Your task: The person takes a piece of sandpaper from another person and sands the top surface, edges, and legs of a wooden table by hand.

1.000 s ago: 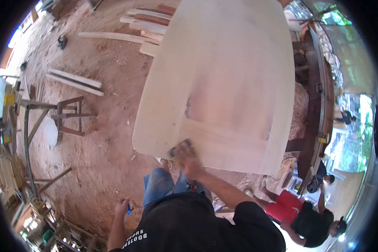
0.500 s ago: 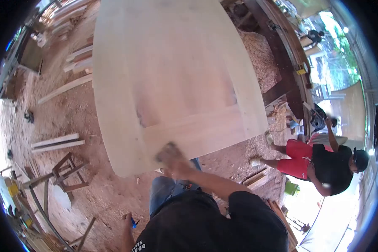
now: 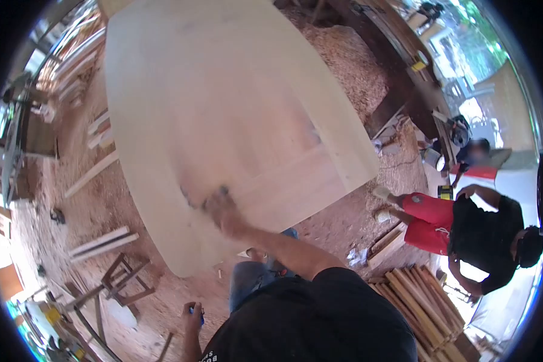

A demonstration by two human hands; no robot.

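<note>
A large pale wooden panel [image 3: 253, 78] with a raised frame along its edges and a pinkish middle fills the centre. My right hand [image 3: 226, 217] presses on it near the inner corner of the near-left frame, fingers closed over something dark that mostly hides beneath them; I cannot make out what it is. Low at my left side, away from the panel, my left hand [image 3: 193, 315] is closed around a small blue object [image 3: 200, 314], whose kind does not show.
Boards [image 3: 102, 244] and a small wooden frame [image 3: 125, 280] lie on the dusty floor at left. Stacked wood strips [image 3: 413, 301] are at lower right. A person in red shorts [image 3: 428, 223] stands at right. Wood shavings [image 3: 350, 66] lie beyond the panel.
My right hand has moved left and away from me across the panel, still pressed down. My view has turned and shifted. The person at right has changed arm position.
</note>
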